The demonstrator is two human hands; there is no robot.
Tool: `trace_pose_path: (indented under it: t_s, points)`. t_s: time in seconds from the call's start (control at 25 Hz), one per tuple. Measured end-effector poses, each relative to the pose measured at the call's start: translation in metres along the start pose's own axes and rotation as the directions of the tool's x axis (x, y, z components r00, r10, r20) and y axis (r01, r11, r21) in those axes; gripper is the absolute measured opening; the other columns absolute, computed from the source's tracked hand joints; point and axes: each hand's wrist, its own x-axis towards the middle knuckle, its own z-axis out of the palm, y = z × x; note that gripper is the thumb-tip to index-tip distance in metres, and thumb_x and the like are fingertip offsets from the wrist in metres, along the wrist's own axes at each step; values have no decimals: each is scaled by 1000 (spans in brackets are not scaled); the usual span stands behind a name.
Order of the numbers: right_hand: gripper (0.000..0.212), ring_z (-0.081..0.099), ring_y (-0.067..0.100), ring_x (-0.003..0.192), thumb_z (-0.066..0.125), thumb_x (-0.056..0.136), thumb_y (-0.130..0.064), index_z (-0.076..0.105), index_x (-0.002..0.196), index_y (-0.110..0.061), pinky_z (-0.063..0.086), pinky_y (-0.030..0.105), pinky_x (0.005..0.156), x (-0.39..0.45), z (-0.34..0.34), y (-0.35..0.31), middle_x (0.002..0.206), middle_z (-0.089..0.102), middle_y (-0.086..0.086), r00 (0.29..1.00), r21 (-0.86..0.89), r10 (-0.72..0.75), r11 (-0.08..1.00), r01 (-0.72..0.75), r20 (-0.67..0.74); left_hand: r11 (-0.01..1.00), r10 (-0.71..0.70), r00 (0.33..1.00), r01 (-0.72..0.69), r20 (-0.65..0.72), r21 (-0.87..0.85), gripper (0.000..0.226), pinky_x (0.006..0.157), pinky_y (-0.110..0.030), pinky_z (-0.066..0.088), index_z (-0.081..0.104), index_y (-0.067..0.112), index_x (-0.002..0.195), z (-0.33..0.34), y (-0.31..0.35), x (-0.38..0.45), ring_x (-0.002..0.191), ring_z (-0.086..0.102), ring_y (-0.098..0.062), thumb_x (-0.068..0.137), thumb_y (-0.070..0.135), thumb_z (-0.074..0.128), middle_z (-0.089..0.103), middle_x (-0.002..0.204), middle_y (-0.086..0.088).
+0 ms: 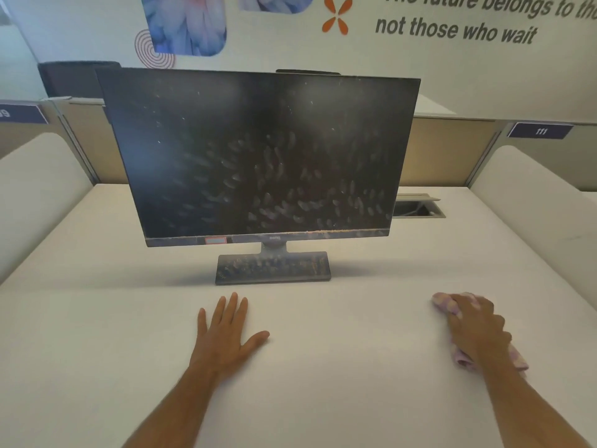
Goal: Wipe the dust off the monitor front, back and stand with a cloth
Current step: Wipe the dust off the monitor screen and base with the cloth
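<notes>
The dusty monitor [258, 156] stands on the white bench [97, 318]. The left hand [226, 334] lies flat and released near its stand [273, 266]. The right hand [475, 328] grasps a pink cloth [444, 302] on the bench.

The wall lettering [484, 17] at upper right is cut off by the frame's edges, the monitor [258, 153] hides its own back, and the right hand [475, 328] covers most of the cloth [443, 302].

The dusty, smeared monitor [258, 156] stands on its stand [273, 266] mid-worktop [97, 318]. The left hand [226, 337] lies flat near the front edge. The right hand [478, 331] grips a pink cloth [444, 303] toward the right edge.
</notes>
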Motion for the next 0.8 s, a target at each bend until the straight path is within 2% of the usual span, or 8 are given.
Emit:
trace_pose_path:
  t_s: [0.2, 0.32, 0.4, 0.48, 0.56, 0.64, 0.72, 0.8]
  points:
    - [36, 67, 33, 69, 37, 85, -38, 61, 108, -50, 59, 42, 70, -8, -7, -4, 120, 57, -6, 999, 273, -11, 962, 20, -36, 999, 8, 999, -9, -33, -50, 121, 120, -47, -14, 1, 30, 160, -19, -12, 4, 153, -13, -15, 59, 92, -21, -8, 167, 7]
    - [31, 65, 31, 47, 44, 93, -23, 71, 103, -37, 55, 27, 45, -30, -31, -51, 102, 66, -7, 990, 562, -54, 818, 121, -134, 995, -30, 986, 13, -167, -104, 114, 119, -40, -9, 18, 30, 159, -43, -32, 13, 154, 2, -17, 68, 91, -15, 9, 167, 7]
    - [24, 63, 32, 43, 48, 97, -27, 69, 106, -34, 57, 35, 46, -34, -42, -89, 86, 69, -2, 971, 639, -61, 743, 198, -230, 981, -72, 927, -1, -367, -194, 103, 119, -43, 9, 43, 25, 149, -63, -49, 19, 148, 30, -26, 80, 89, 3, 37, 158, 1]
    - [22, 64, 32, 45, 47, 99, -32, 65, 109, -29, 59, 47, 50, -32, -53, -129, 70, 68, 4, 944, 672, -117, 676, 302, -307, 963, -114, 805, -56, -583, -265, 86, 108, -49, 36, 64, 18, 131, -88, -69, 25, 127, 57, -33, 88, 81, 24, 61, 138, -7]
    - [32, 72, 30, 74, 44, 97, -32, 64, 120, -24, 61, 43, 68, -33, -66, -174, 90, 72, 8, 835, 559, -243, 647, 519, -494, 941, -174, 680, -99, -712, -325, 73, 95, -45, 48, 69, 14, 120, -121, -90, 32, 112, 66, -32, 91, 72, 37, 69, 124, -9]
    - [40, 61, 30, 112, 49, 92, -23, 65, 127, -16, 52, 38, 90, -41, -85, -225, 127, 62, 13, 640, 374, -363, 579, 724, -677, 902, -253, 590, -143, -767, -407, 60, 91, -38, 48, 69, 11, 118, -161, -108, 41, 108, 65, -31, 92, 60, 47, 69, 121, -11]
    - [41, 53, 32, 124, 60, 88, -17, 66, 128, -11, 49, 40, 97, -49, -108, -280, 140, 53, 17, 399, 177, -490, 438, 881, -775, 841, -332, 545, -198, -770, -503, 49, 93, -34, 45, 67, 11, 122, -203, -123, 50, 112, 61, -27, 92, 48, 53, 67, 126, -11]
    - [42, 53, 32, 126, 70, 87, -17, 67, 129, -14, 50, 44, 99, -58, -131, -335, 144, 52, 17, 185, -6, -591, 305, 952, -785, 771, -381, 544, -259, -748, -582, 45, 93, -32, 45, 64, 15, 126, -245, -133, 60, 111, 58, -17, 94, 46, 53, 65, 128, -3]
